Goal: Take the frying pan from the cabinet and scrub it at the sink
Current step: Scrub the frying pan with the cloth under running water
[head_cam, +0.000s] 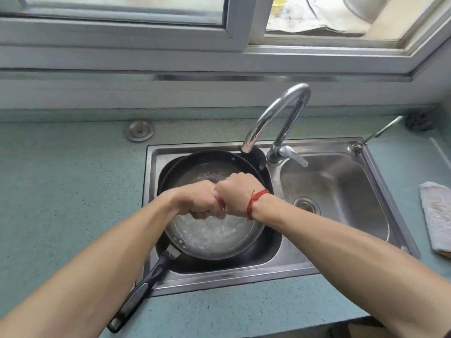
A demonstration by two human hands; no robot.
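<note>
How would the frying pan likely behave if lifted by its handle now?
The frying pan holds foamy water, so it would probably feel front-heavy and slosh when tilted. Its wet surface is likely slippery; the dark handle looks like the surer grip. The handle lies over the sink rim, so a push might pivot it.

We get soft, even daylight from the window (238,23) above the faucet (268,112) (glare streaks its chrome); lines far from it bow.

No clue what's bunched between the left hand (200,198) and right hand (236,193); the grey folded cloth (436,215) is cut off at right.
</note>
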